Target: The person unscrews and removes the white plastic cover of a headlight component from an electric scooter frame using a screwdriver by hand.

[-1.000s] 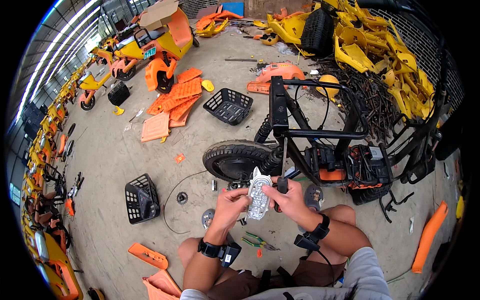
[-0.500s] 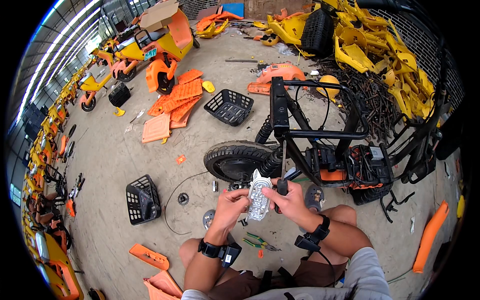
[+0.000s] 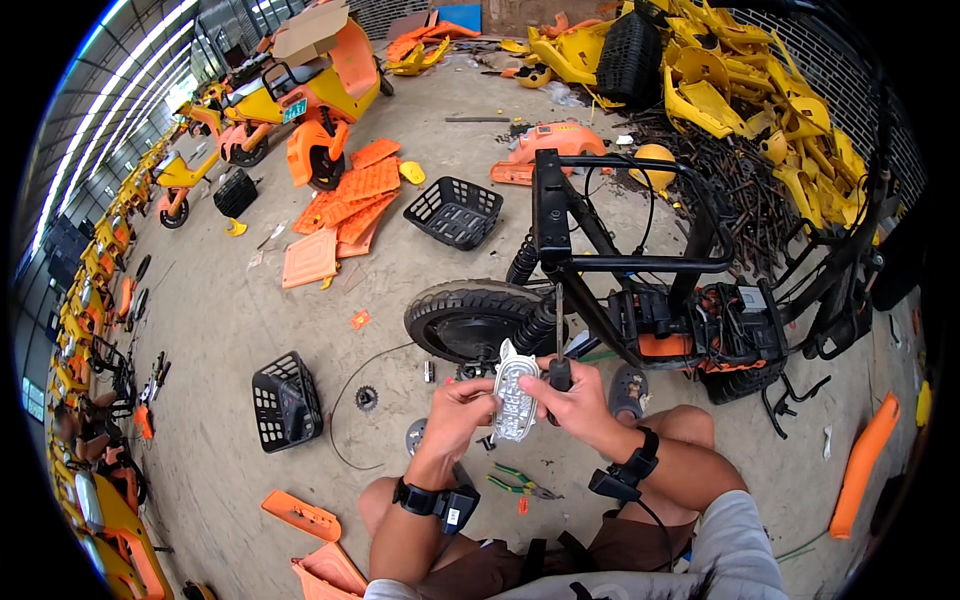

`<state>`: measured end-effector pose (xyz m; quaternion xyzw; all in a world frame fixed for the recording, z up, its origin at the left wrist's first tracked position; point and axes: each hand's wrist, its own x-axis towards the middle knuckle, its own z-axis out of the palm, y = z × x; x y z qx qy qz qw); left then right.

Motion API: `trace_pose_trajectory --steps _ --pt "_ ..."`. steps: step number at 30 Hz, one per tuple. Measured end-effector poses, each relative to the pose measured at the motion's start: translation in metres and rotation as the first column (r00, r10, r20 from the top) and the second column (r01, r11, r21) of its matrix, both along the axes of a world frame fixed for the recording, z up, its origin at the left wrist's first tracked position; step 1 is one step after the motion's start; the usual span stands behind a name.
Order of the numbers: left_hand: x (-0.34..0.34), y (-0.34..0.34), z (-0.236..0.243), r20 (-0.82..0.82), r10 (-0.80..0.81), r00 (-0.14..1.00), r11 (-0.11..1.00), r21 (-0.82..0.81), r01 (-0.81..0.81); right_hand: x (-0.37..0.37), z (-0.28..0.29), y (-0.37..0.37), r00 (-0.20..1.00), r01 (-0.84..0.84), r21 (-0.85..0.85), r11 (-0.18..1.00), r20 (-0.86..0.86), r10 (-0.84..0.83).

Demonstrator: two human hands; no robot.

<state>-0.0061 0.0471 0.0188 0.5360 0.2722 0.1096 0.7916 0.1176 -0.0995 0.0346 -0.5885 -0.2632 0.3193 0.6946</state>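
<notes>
Between my hands is a silver oval housing (image 3: 515, 398) with a shiny, ribbed inside and a small tab at its top. My left hand (image 3: 458, 412) pinches its left edge with thumb and fingers. My right hand (image 3: 585, 405) presses a thumb on its right side and also holds a screwdriver (image 3: 561, 374) by the dark handle, the shaft pointing up and away. Just beyond stands a stripped black scooter frame (image 3: 610, 263) with its rear wheel (image 3: 470, 318). On the floor below my hands lie green-handled pliers (image 3: 522, 482).
Black plastic baskets (image 3: 453, 213) stand on the concrete, one more (image 3: 286, 400) at left. A sprocket (image 3: 366, 398) and a thin cable (image 3: 335, 420) lie nearby. Orange panels (image 3: 350, 205) are stacked farther off, yellow panels (image 3: 740, 100) piled at the far right. Parked scooters line the left.
The view has shifted very slightly. Both hands keep the same grip on the housing and screwdriver; little else differs.
</notes>
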Motion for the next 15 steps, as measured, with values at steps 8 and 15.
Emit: trace_pose_trajectory --steps 8,15 --pt "0.0 0.002 -0.004 -0.001 -0.031 1.0 0.999 -0.044 0.031 0.0 0.0 -0.001 1.0 0.001 0.006 1.0 0.0 -0.001" --pt "0.001 0.002 -0.002 0.007 -0.03 1.0 0.998 -0.058 0.03 0.001 0.001 -0.003 1.0 -0.022 0.001 1.0 0.003 0.022"
